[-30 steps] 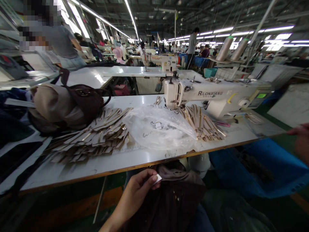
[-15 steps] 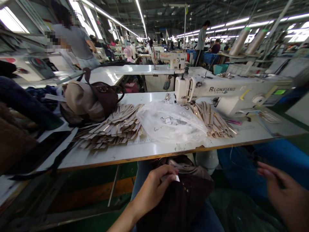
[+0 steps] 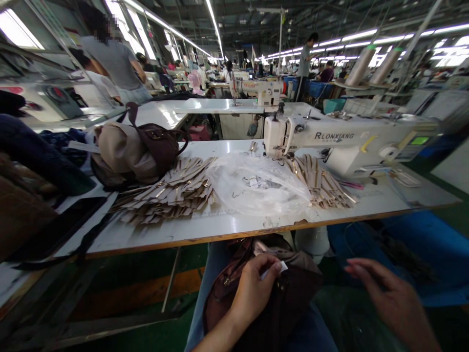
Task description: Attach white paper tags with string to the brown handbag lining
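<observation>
My left hand (image 3: pixel 259 281) is closed in a pinch on a small white label (image 3: pixel 284 266), whose corner sticks out past the fingertips. It is held over a dark brown bag (image 3: pixel 229 293) with zips and a beige part, which lies on my lap. To the right of the bag, my right hand (image 3: pixel 390 298) hovers with its fingers stretched out and the thumb apart. Nothing shows in it, and it touches neither the bag nor the table.
On the white table (image 3: pixel 220 226) lie piles of beige zipper strips (image 3: pixel 172 193), a clear plastic bag (image 3: pixel 260 195) and another beige-brown bag (image 3: pixel 128 151). A sewing machine (image 3: pixel 340 139) stands at the right. Below it hangs blue cloth (image 3: pixel 436 249). Other people work farther back.
My right hand has moved left, away from the blue cloth, towards the bag. My left hand has shifted slightly right with the label still pinched. More of the bag's left side shows.
</observation>
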{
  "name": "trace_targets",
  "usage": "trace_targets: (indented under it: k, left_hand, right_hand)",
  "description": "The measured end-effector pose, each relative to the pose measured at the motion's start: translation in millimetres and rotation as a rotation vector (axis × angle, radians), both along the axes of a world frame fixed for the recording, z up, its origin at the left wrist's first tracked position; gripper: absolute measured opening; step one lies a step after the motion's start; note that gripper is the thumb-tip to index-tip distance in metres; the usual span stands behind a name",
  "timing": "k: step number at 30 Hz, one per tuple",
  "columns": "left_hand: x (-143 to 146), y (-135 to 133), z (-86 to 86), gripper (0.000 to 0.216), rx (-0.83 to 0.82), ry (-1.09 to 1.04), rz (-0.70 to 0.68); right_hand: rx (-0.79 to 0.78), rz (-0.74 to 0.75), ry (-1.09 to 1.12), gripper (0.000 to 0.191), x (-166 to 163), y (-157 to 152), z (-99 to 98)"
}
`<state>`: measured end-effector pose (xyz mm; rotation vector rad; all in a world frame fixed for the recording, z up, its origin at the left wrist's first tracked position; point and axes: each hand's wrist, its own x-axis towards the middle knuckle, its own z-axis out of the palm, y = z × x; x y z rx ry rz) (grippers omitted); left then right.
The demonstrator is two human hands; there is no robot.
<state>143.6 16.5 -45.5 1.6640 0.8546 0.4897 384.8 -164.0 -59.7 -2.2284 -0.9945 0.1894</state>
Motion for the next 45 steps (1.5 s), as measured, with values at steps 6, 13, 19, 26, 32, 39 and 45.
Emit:
trace_targets:
  k: [6, 13, 19, 26, 32, 39, 45]
  left_hand:
    - [-11.2, 3.8, -4.1, 0.021, 0.1, 0.059, 0.037]
    - [-43.0, 23.4, 21.3, 0.03, -0.174, -0.049, 0.139]
    - [-47.9, 13.1, 22.0, 0.029, -0.06, 0.006, 0.186]
    - [-35.3, -7.0, 7.0, 0.021, 0.13, 0.09, 0.123]
    - [-28.1, -7.3, 28.2, 0.017, 0.207, 0.114, 0.1]
    - [-16.9, -4.0, 30.6, 0.021, 0.316, 0.087, -0.04]
    - [-25.2, -7.0, 29.4, 0.024, 0.422, 0.19, -0.197]
  right_hand:
    - [0.242, 0.407, 0.445, 0.035, -43.8, 100.6, -51.6]
    - [0.297, 0.065, 0.477, 0.036, -133.4, 85.8, -64.6]
    - [0.329, 0.154, 0.589, 0.028, -146.2, 76.2, -41.8]
    - [0.291, 0.308, 0.308, 0.023, -109.9, 79.4, -23.9]
    - [0.286, 0.492, 0.247, 0.021, -93.6, 99.6, -11.3]
    - [0.235, 0.608, 0.249, 0.018, -84.8, 113.9, -13.0]
    - [0.241, 0.594, 0.277, 0.019, -90.4, 101.3, -11.5]
